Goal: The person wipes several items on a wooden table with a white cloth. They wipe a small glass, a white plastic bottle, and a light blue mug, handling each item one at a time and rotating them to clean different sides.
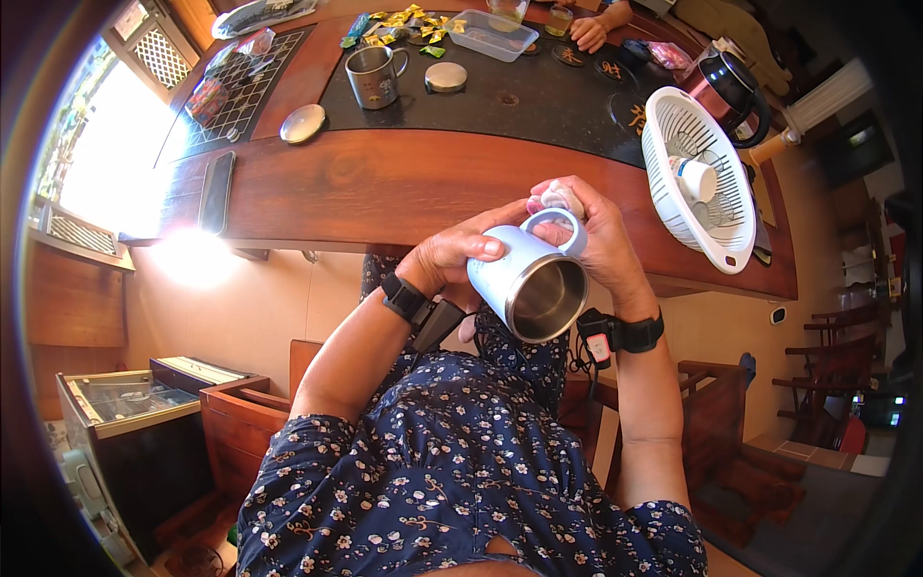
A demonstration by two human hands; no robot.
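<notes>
A light blue mug [497, 267] with a steel inside is tilted, its mouth towards me, above my lap. My left hand [461, 249] grips its side, thumb on the wall. My right hand [598, 231] holds a crumpled whitish cloth [561, 198] at the mug's handle; some of its fingers are hidden behind the handle. On the table [346, 187] stand a steel mug [375, 83] and, on either side of it, two round lids, one on the dark inlay [445, 77] and one on the wood [303, 124].
A white slotted basket [663, 180] with a white cup and glasses stands at right, beside a kettle [721, 86]. A phone [216, 191] lies at left. Wrapped sweets [404, 25] and a clear plastic tray [497, 47] are at the back, near another person's hand [590, 34].
</notes>
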